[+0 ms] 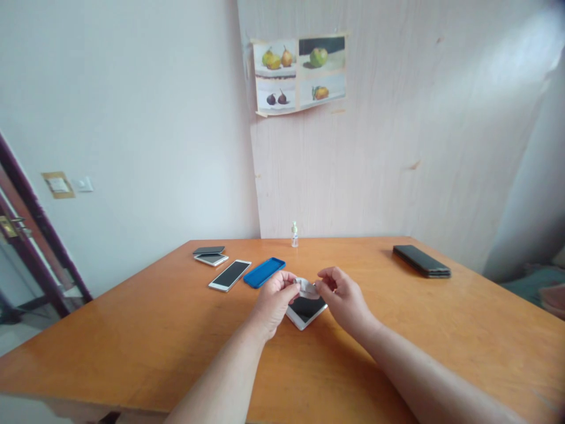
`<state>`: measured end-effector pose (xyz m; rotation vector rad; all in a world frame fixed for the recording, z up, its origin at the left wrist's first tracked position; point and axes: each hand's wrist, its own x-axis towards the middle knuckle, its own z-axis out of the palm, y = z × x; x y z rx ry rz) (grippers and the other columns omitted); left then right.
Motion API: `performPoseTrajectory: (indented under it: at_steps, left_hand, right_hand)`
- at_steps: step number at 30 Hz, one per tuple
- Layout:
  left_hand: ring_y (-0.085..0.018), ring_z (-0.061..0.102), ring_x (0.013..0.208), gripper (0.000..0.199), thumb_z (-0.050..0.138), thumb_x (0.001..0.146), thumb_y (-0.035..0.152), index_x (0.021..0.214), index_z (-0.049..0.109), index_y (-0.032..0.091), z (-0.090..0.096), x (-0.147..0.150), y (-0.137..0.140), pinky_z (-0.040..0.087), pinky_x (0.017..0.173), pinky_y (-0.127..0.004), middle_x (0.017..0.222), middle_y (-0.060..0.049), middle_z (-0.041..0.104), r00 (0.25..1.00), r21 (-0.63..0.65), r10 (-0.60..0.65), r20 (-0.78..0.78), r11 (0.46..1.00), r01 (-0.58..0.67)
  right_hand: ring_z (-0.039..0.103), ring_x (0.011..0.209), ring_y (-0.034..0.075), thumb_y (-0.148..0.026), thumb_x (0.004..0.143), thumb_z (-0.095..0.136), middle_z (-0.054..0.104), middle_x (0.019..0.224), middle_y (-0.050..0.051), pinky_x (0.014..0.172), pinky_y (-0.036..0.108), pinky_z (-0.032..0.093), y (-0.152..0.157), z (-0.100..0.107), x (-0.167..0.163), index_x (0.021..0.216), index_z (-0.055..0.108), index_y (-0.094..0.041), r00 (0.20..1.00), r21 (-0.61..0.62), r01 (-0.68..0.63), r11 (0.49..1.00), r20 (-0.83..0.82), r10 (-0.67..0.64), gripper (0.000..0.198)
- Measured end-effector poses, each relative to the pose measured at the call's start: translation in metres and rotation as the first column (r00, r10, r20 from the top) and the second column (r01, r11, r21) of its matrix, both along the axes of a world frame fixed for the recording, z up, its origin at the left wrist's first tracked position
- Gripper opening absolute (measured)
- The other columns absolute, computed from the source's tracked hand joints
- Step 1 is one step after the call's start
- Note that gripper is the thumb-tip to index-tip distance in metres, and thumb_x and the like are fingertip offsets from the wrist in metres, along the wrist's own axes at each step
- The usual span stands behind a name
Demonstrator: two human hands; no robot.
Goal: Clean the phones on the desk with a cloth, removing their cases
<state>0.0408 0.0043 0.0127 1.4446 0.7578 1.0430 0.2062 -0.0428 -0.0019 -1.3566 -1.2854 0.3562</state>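
Note:
Between my two hands a small pale grey cloth is held above a white tablet with a dark screen. My left hand pinches the cloth's left end between thumb and fingers. At its right end, the fingers of my right hand are closed on the cloth too. Part of the tablet is hidden behind the cloth and my hands. Just beyond my left hand lies a blue phone case, and left of that a white phone with a black screen.
On the wooden table, two more flat devices overlap at the back left, a dark one and a white one. A small pump bottle stands at the back edge. A black folded case lies at the right.

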Motion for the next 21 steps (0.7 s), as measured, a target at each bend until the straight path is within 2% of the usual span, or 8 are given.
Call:
performPoseTrajectory:
  at_steps: [2,4,8,10,13,16,19,21]
  left_hand:
    - [-0.012,0.058,0.071,0.021,0.068,0.076,0.031,0.087,0.055,0.019,-0.001,0.001,0.001,0.043,0.067,-0.023,0.075,0.002,0.062,0.999,-0.010,0.036,0.021,0.999,-0.035]
    - [-0.011,0.057,0.069,0.021,0.068,0.076,0.029,0.087,0.054,0.019,-0.001,0.001,0.000,0.042,0.066,-0.023,0.073,0.002,0.061,0.999,0.002,0.029,0.016,1.000,-0.029]
    - [-0.011,0.056,0.068,0.019,0.068,0.077,0.028,0.086,0.054,0.018,-0.001,0.002,-0.004,0.042,0.064,-0.022,0.073,0.002,0.061,0.997,0.026,-0.083,-0.005,0.996,0.083]
    - [-0.012,0.058,0.071,0.018,0.067,0.077,0.028,0.086,0.055,0.018,0.000,0.001,-0.006,0.043,0.066,-0.023,0.075,0.001,0.062,0.992,0.020,-0.128,-0.015,0.992,0.128]
    - [-0.014,0.061,0.077,0.018,0.065,0.078,0.029,0.089,0.057,0.018,0.003,0.000,-0.006,0.044,0.069,-0.024,0.080,-0.001,0.066,0.992,0.008,-0.121,-0.044,0.993,0.121]
    - [-0.015,0.061,0.077,0.018,0.063,0.078,0.031,0.088,0.057,0.018,0.002,-0.003,0.000,0.044,0.069,-0.024,0.081,-0.001,0.066,0.997,0.018,-0.003,-0.073,1.000,0.005]
    - [-0.016,0.060,0.074,0.020,0.062,0.077,0.036,0.085,0.058,0.018,-0.001,-0.009,0.007,0.044,0.069,-0.026,0.076,0.000,0.063,0.967,0.113,0.135,-0.217,0.987,-0.113]
    - [-0.018,0.061,0.081,0.029,0.063,0.078,0.043,0.090,0.059,0.018,-0.004,-0.014,0.009,0.046,0.073,-0.028,0.083,-0.003,0.064,0.929,0.178,0.162,-0.334,0.978,-0.107]
  right_hand:
    - [0.056,0.068,0.017,-0.037,0.081,0.056,0.063,0.073,0.002,0.063,0.027,0.044,-0.001,0.000,0.001,0.087,0.062,-0.021,1.000,0.011,0.002,1.000,0.002,-0.002,0.018]
    - [0.058,0.069,0.017,-0.038,0.083,0.054,0.064,0.072,0.002,0.063,0.027,0.045,-0.003,0.001,-0.003,0.086,0.063,-0.021,0.995,-0.018,-0.090,0.996,-0.042,0.089,0.019]
    - [0.065,0.080,0.019,-0.043,0.085,0.058,0.071,0.084,0.004,0.070,0.028,0.049,-0.008,0.000,-0.014,0.092,0.065,-0.020,0.939,-0.067,-0.325,0.943,-0.142,0.314,0.025]
    - [0.065,0.079,0.019,-0.045,0.084,0.060,0.072,0.083,0.005,0.071,0.029,0.049,-0.007,0.000,-0.015,0.091,0.065,-0.019,0.924,-0.068,-0.355,0.932,-0.178,0.339,0.027]
    - [0.062,0.070,0.017,-0.046,0.082,0.060,0.068,0.073,0.003,0.065,0.027,0.047,-0.003,-0.003,-0.007,0.087,0.063,-0.018,0.933,-0.084,-0.314,0.946,-0.211,0.291,0.028]
    - [0.059,0.062,0.015,-0.043,0.082,0.058,0.066,0.068,0.000,0.059,0.026,0.044,0.002,-0.007,0.005,0.087,0.059,-0.019,0.956,-0.141,-0.261,0.955,-0.178,0.235,0.024]
    - [0.056,0.059,0.014,-0.039,0.081,0.058,0.064,0.066,-0.001,0.055,0.025,0.039,0.005,-0.011,0.014,0.081,0.057,-0.021,0.991,-0.243,-0.092,0.966,0.075,0.113,0.018]
    - [0.055,0.060,0.014,-0.038,0.081,0.059,0.063,0.065,-0.001,0.055,0.025,0.036,0.005,-0.012,0.019,0.077,0.057,-0.022,0.955,-0.277,0.025,0.960,0.291,0.059,0.017]
